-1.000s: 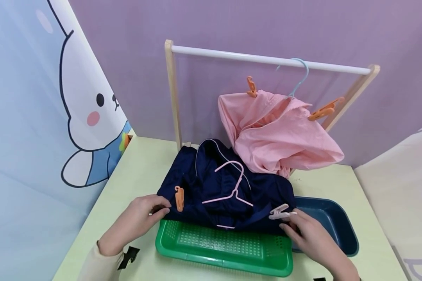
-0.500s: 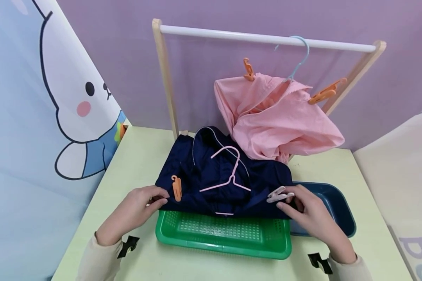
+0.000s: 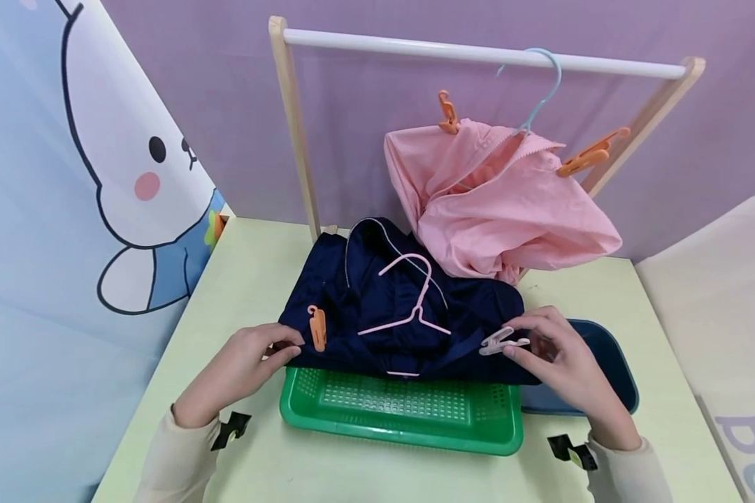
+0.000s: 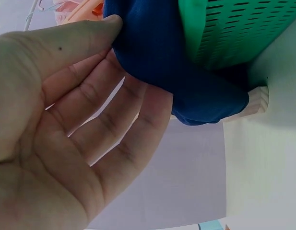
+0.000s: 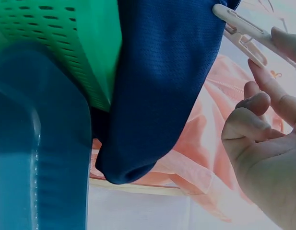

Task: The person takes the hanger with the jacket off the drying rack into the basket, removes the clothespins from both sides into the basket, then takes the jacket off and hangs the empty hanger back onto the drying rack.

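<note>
Head view first: a navy garment [image 3: 403, 314] lies spread over the far edge of a green basket [image 3: 403, 419], with a pink hanger [image 3: 409, 300] resting on top of it. The left hand [image 3: 245, 363] pinches the garment's left edge just beside an orange clip [image 3: 317, 337] already fixed there. The right hand [image 3: 560, 363] holds a white clip [image 3: 503, 341] at the garment's right edge, with a blue tub [image 3: 610, 363] under the wrist. Behind, a pink jacket [image 3: 497, 202] hangs from a blue hanger [image 3: 541, 91] on the wooden rack [image 3: 478, 56], pegged at both shoulders with orange clips.

Left wrist view: the thumb [image 4: 80, 33] presses the navy cloth against the fingers, which lie nearly straight beneath it.

Right wrist view: fingertips [image 5: 287, 43] grasp the white clip's tail, and its mouth sits at the cloth edge (whether it already bites the fabric I cannot tell).

Judging from this, the step in hand is pegging the navy garment's right side. The next move calls for squeezing the clip wide and seating it squarely over cloth and hanger.
</note>
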{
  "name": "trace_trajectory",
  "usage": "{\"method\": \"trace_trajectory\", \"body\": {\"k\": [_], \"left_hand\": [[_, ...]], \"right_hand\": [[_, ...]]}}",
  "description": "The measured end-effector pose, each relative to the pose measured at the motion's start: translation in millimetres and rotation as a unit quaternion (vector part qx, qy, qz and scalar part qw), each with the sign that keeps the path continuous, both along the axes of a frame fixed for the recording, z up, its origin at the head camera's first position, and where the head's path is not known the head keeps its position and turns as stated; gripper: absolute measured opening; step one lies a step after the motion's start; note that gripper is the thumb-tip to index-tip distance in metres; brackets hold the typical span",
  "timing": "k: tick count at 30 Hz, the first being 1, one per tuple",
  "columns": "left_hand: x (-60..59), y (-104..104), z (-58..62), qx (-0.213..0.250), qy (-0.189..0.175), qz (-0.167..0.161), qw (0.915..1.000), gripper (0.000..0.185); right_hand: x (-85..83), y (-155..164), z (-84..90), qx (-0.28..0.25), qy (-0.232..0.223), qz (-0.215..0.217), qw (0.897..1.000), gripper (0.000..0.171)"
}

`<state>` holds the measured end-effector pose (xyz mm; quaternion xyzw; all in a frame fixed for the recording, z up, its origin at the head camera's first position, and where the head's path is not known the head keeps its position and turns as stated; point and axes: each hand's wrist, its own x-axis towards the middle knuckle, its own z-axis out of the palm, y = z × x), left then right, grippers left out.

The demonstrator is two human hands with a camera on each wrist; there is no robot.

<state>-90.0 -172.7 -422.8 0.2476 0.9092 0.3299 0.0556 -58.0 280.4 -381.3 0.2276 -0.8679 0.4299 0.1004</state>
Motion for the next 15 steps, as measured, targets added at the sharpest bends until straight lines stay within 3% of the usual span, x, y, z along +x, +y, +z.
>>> {"method": "trace_trajectory", "body": {"k": [15], "left_hand": [[-0.8, -0.2, -0.3, 0.004, 0.001, 0.003, 1.0000, 0.008]], "right_hand": [[3.6, 1.0, 8.1, -0.014, 0.072, -0.017, 0.997, 0.040]]}}
